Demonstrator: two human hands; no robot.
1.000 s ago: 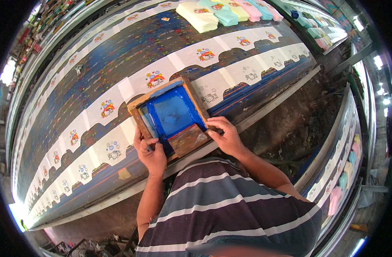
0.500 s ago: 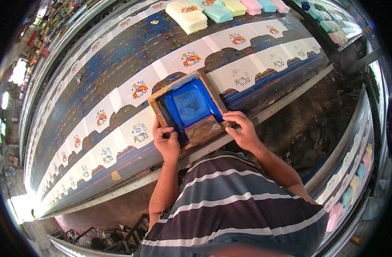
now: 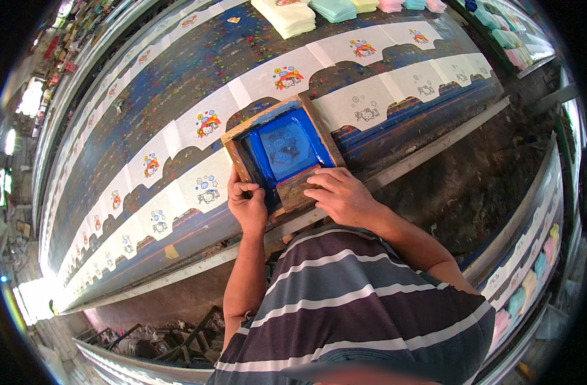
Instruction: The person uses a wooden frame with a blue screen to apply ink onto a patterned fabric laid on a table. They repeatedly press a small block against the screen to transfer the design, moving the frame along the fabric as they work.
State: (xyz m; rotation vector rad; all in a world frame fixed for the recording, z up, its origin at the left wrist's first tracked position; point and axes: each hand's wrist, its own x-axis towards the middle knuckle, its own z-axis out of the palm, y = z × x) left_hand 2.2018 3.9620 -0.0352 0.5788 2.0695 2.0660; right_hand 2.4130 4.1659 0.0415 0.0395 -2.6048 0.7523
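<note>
A wooden screen-printing frame lies on the long table in front of me, its mesh coated and edged with wet blue ink. The near left side of the frame is pinched by my left hand, thumb and fingers curled. A wooden squeegee lies inside the frame at the near end. My right hand is closed on the squeegee's right part, its fingertips on the wood and its thumb partly hidden. Left of the frame, a white cloth piece bears a print with blue parts; on the right, another cloth piece carries outlines only.
A farther row of cloth pieces has multicoloured prints. Stacks of pastel cloth sit at the table's far side. A metal rail runs along the near edge. Another table with cloth stands at the right.
My right hand has left the frame's right edge and moved left onto the squeegee. The left hand stays on the frame. The view has shifted slightly.
</note>
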